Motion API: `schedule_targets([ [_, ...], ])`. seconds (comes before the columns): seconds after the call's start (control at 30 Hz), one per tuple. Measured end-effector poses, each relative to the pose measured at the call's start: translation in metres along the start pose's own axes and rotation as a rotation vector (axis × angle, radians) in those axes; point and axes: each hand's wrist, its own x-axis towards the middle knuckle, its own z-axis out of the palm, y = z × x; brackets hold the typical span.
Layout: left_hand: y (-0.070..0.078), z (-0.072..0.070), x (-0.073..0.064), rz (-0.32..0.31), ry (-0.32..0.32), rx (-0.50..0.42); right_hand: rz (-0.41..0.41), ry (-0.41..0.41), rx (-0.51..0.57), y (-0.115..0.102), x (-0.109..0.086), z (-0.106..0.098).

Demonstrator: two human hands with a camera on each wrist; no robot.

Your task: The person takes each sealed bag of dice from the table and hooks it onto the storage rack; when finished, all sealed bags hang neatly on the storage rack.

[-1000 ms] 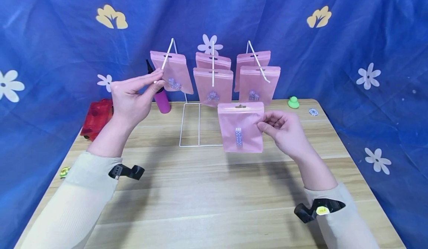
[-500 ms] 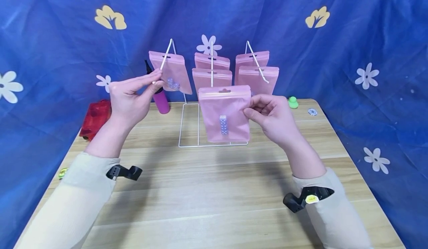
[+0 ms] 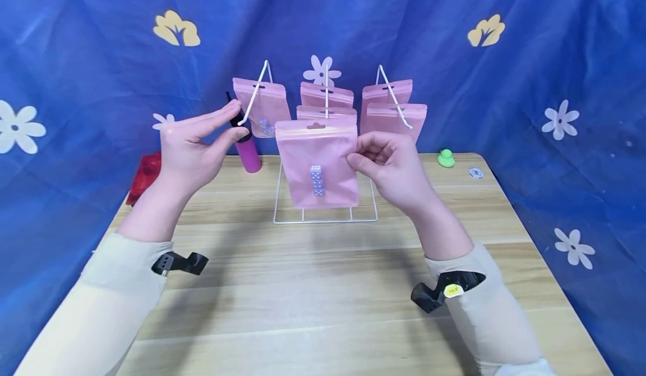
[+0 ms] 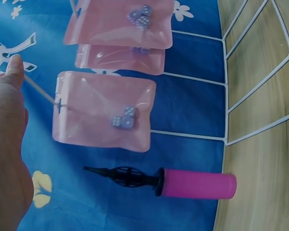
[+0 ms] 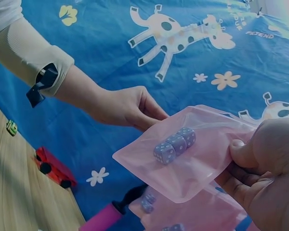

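My right hand (image 3: 396, 168) pinches the right edge of a pink zip bag (image 3: 298, 151), which hangs upright in front of the rack. Dice (image 3: 316, 180) show through its front in a short column; in the right wrist view the dice (image 5: 175, 146) lie in a row. My left hand (image 3: 194, 146) is by the tip of the left white hook (image 3: 252, 98), fingers straight and thumb apart, the tip between them. On that hook hangs another pink bag (image 4: 103, 110) with dice inside. Much of the middle hook's bags is hidden behind the held bag.
A white wire rack (image 3: 275, 196) stands on the wooden table (image 3: 313, 297); more pink bags (image 3: 396, 118) hang from its middle and right hooks. Behind the left hand are a magenta-and-black pump (image 3: 248, 154) and a red toy car (image 3: 146, 177). A green duck (image 3: 446, 158) and a chip (image 3: 476, 173) lie right.
The right hand has carried the bag leftward and up, toward the left hook. The left hand's thumb and fingers have parted from the hook tip, which they pinched earlier.
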Motion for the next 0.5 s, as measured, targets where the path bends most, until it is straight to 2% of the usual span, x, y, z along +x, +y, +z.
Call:
schedule_targets([
  [0.17, 0.009, -0.015, 0.001, -0.017, 0.031, 0.011, 0.014, -0.015, 0.013, -0.002, 0.007, 0.011],
  [0.5, 0.038, -0.045, -0.001, 0.004, 0.069, -0.037, 0.005, -0.046, 0.034, -0.003, 0.02, 0.037],
])
